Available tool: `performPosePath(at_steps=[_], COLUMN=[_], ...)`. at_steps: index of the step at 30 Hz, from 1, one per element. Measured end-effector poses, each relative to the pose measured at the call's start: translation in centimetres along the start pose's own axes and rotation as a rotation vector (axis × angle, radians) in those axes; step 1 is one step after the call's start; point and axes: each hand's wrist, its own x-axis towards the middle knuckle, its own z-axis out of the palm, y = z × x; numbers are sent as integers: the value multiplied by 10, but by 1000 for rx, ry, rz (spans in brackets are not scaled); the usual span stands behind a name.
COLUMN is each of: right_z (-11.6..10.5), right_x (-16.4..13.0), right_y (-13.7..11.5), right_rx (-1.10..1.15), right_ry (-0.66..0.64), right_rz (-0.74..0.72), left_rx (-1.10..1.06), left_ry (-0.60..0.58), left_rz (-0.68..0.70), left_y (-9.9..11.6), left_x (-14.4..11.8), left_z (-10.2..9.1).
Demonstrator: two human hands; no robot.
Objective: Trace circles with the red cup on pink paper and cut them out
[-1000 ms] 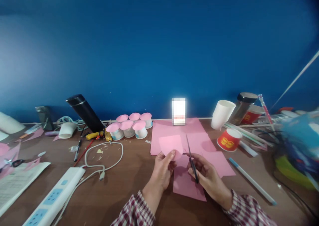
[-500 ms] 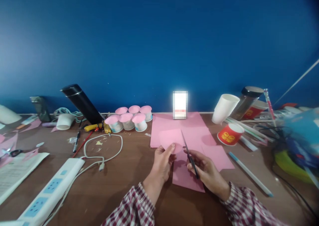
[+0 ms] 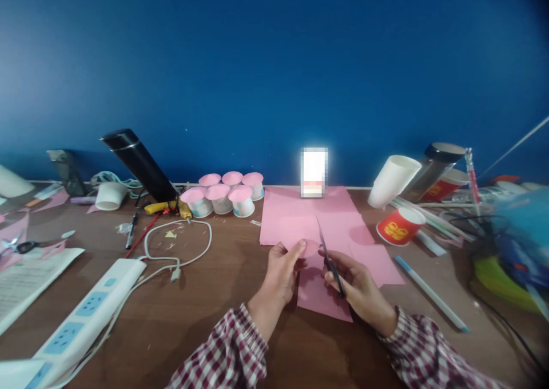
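My left hand [image 3: 282, 274] pinches a piece of pink paper [image 3: 309, 248] between thumb and fingers, its far part hard to tell from the pink sheets behind. In my right hand [image 3: 360, 286] is a pair of scissors [image 3: 333, 270], gripped by the dark handles, with the blades pointing up and away beside the paper's right edge. Whether the blades touch the paper I cannot tell. Beneath and beyond both hands lie several pink paper sheets [image 3: 330, 206] on the brown table [image 3: 223, 320]. A bright pixelated rectangle [image 3: 313, 173] stands at the back of them.
Several small cups [image 3: 219, 199] with pink paper tops stand left of the sheets. Further left are a black flask [image 3: 139, 166], a white cable [image 3: 210, 243] and a power strip [image 3: 92, 309]. A red paper cup [image 3: 401, 227], white cups [image 3: 394, 180] and a marker [image 3: 431, 293] are on the right.
The camera view has tilted slightly, so the back objects sit higher. Both hands keep their grips, with the scissors still at the paper's right side and shifted marginally right in view.
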Motion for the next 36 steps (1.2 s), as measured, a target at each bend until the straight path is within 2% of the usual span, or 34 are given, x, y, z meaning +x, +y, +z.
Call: performPosePath(at_steps=[11,36], right_z=[2,1], right_x=[0,0], right_y=[-5,-3], right_rx=[-8,-37], right_ry=[36,16], right_rz=[-1,-9], left_rx=[16,8], left_ry=[-1,-15], left_rz=[-40,-29], left_y=[0,2], left_x=[-1,-3], left_z=[-1,2])
